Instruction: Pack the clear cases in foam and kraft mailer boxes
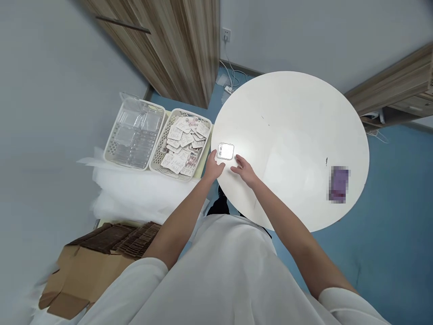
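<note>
A small clear case with a white card inside [226,151] lies flat near the left edge of the round white table [291,126]. My left hand [213,166] is open at the table's edge, just below and left of the case, fingers apart. On the other side, my right hand [245,169] is open close to the case's lower right, its fingers spread with nothing between them. Left of the table, a white basket [153,163] holds many printed cards [179,140], some with small reddish items. Beside it, another white basket [108,149] contains stacked clear plastic cases [137,135].
White wrapping material [135,189] lies below the baskets, with brown cardboard boxes [91,271] at the lower left. A blurred purple object [338,184] rests on the table's right side. Wooden cabinets [179,45] and cables [232,74] are behind.
</note>
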Motion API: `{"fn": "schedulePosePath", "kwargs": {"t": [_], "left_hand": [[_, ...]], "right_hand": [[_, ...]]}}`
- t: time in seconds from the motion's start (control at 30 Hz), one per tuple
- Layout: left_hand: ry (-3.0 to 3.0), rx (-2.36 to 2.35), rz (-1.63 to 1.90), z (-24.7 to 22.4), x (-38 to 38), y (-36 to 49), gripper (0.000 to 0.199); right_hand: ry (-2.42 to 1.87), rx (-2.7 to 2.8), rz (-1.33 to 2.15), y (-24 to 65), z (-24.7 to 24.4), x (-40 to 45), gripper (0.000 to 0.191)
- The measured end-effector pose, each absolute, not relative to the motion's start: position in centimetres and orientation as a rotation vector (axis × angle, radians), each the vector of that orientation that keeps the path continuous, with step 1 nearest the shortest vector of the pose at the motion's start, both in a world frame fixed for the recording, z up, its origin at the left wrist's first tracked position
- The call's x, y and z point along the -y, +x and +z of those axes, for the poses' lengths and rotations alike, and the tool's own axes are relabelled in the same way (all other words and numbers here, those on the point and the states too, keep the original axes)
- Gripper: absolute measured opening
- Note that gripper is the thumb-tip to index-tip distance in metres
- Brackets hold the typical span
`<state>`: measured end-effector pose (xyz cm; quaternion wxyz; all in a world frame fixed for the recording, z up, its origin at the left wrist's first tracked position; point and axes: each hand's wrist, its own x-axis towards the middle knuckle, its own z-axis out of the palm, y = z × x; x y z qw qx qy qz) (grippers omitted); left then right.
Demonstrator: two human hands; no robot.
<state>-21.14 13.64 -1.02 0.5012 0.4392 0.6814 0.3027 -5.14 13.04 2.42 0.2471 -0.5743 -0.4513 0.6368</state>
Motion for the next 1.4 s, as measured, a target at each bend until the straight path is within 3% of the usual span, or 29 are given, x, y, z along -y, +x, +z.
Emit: {"fn": "schedulePosePath", "kwargs": {"t": [0.4, 0.73, 1.0, 1.4], "left_hand": [[1.101, -1.595, 0.729, 0.5, -12.3, -19.8, 0.056], [1.208, -1.344, 0.729, 2.9, -7.5, -11.6, 0.054], [1.142, -1.120, 0.600, 2.5, -1.9, -3.6, 0.054], [1.153, -1.255, 0.526, 2.5, 1.4, -0.9, 0.052]], "right_hand": [[-1.590, 1.283, 1.714, -5.4, 1.4, -12.0, 0.072], [-1.565, 1.246, 1.519, 5.0, 4.0, -5.9, 0.056], [-1.508, 0.981, 1.668, 16.1, 4.6, 1.3, 0.046], [-1.534, 0.973, 1.732, 17.6, 2.2, 3.9, 0.038]]}}
